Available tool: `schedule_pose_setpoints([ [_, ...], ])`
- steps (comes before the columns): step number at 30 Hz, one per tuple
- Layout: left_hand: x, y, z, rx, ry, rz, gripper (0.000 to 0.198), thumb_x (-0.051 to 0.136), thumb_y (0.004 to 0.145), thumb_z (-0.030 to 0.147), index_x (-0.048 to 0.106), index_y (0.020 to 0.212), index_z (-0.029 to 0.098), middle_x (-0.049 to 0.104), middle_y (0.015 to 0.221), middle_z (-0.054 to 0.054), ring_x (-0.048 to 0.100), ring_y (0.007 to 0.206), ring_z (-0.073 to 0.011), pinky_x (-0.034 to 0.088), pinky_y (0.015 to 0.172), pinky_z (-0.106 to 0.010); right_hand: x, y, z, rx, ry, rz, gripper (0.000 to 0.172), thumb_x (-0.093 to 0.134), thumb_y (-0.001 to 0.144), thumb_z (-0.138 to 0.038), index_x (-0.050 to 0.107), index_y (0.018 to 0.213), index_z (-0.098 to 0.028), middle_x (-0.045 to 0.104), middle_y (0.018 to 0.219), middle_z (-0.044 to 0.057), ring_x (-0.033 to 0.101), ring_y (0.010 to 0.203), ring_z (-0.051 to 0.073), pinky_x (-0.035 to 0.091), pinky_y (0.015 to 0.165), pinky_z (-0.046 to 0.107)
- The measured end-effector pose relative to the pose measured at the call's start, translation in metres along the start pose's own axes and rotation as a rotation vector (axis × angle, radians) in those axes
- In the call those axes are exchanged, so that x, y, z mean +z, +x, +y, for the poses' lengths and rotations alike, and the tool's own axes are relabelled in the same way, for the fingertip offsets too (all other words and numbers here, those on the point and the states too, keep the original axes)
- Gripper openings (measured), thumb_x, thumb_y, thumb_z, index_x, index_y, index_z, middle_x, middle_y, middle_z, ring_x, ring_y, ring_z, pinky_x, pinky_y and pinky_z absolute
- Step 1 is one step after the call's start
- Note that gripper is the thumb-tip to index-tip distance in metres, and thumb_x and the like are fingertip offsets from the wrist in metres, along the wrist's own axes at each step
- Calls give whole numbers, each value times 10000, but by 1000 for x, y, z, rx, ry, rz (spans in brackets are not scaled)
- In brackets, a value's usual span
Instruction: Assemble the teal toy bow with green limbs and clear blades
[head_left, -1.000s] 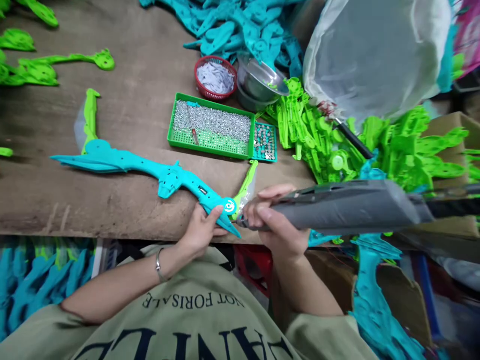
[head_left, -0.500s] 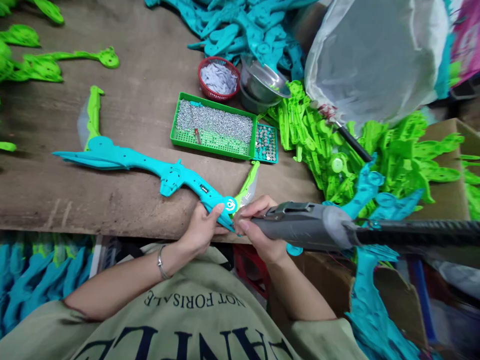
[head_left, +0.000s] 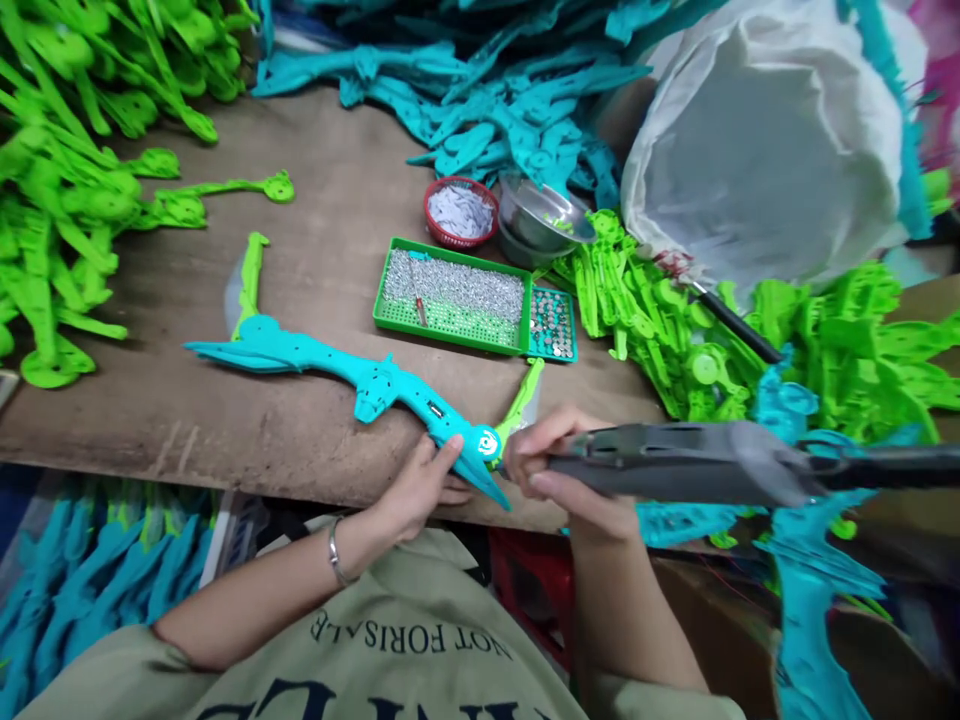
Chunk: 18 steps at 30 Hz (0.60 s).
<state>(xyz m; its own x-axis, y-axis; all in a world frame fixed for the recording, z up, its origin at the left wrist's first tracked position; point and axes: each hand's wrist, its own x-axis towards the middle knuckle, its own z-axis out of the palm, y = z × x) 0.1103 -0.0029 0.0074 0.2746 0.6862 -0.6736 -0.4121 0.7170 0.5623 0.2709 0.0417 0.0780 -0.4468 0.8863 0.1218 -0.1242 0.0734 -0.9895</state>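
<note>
A turquoise toy bow (head_left: 330, 360) lies lengthwise near the table's front edge, with a lime-green arm at each end. My left hand (head_left: 424, 485) grips its right end, thumb on top and fingers underneath. My right hand (head_left: 559, 455) is closed around the front of a grey electric screwdriver (head_left: 675, 462), held almost level and pointing left. Its tip is close to the round white emblem (head_left: 488, 443) and the right green arm (head_left: 523, 405). My fingers hide the tip, so I cannot tell whether it touches the bow.
Behind the bow stand a green tray of screws (head_left: 450, 345), a small tray of round metal pieces (head_left: 553, 325), a red basket (head_left: 459, 240) and a metal bowl (head_left: 555, 235). Green parts (head_left: 52, 200) are heaped left, more (head_left: 690, 350) right; turquoise parts (head_left: 510, 110) lie behind.
The view has shifted, so the table appears lower and further right. The screwdriver's front end has moved from the bow's pointed tip up towards the emblem. Both hands keep their grips.
</note>
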Motion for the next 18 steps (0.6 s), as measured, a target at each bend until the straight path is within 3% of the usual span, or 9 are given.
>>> schedule_pose_setpoints([
  [2, -12, 2, 7, -36, 228, -11, 497, 638, 838, 608, 527, 1089, 194, 739, 996, -84, 737, 725, -195, 596, 697, -337, -4, 3, 1, -75, 67, 58, 196, 712, 841, -346, 666, 999, -240, 513, 527, -55, 474, 443, 122, 422, 477, 275],
  [4, -22, 3, 15, -1, 534, -5, 406, 561, 888, 586, 545, 935, 183, 729, 831, -71, 714, 644, -203, 561, 615, -315, -7, 7, 0, -143, 79, 98, 182, 712, 841, -318, 675, 1003, -243, 502, 514, -56, 485, 449, 126, 430, 488, 277],
  [7, -29, 0, 31, 145, 958, -7, 425, 459, 944, 535, 503, 683, 203, 651, 602, -40, 664, 570, -198, 487, 571, -292, -11, 12, -1, -186, 43, 156, 165, 712, 844, -320, 677, 989, -249, 517, 521, -50, 504, 460, 131, 446, 494, 278],
  [9, -30, -2, 48, 274, 1150, -21, 446, 459, 957, 467, 487, 596, 207, 624, 558, -33, 642, 574, -186, 461, 591, -288, -14, 14, -2, -189, 2, 186, 161, 719, 843, -318, 671, 980, -247, 536, 533, -46, 522, 479, 137, 465, 507, 282],
  [12, -32, 6, 88, 579, 1305, 55, 298, 530, 935, 338, 601, 683, 196, 685, 675, -27, 635, 638, -169, 460, 645, -285, -19, 18, 0, -197, -34, 224, 161, 723, 840, -311, 660, 965, -232, 534, 525, -46, 530, 478, 141, 473, 499, 284],
  [15, -36, 36, 144, 904, 1461, 327, 165, 509, 952, 238, 664, 920, 193, 732, 884, -44, 654, 736, -163, 482, 707, -285, -22, 28, 2, -214, -28, 284, 155, 723, 832, -304, 645, 943, -230, 529, 517, -53, 526, 463, 136, 464, 480, 274],
  [16, -36, 49, 164, 969, 1557, 430, 172, 489, 959, 207, 660, 977, 193, 735, 955, -57, 666, 800, -174, 489, 738, -294, -22, 33, 3, -222, -21, 302, 152, 721, 830, -305, 643, 938, -232, 533, 516, -54, 529, 463, 135, 463, 478, 271],
  [18, -34, 79, 198, 997, 1611, 482, 210, 465, 949, 133, 648, 1037, 183, 727, 1067, -91, 664, 950, -210, 487, 833, -329, -21, 42, 6, -239, -11, 326, 144, 715, 828, -310, 642, 924, -232, 541, 513, -55, 535, 468, 134, 467, 482, 271],
])
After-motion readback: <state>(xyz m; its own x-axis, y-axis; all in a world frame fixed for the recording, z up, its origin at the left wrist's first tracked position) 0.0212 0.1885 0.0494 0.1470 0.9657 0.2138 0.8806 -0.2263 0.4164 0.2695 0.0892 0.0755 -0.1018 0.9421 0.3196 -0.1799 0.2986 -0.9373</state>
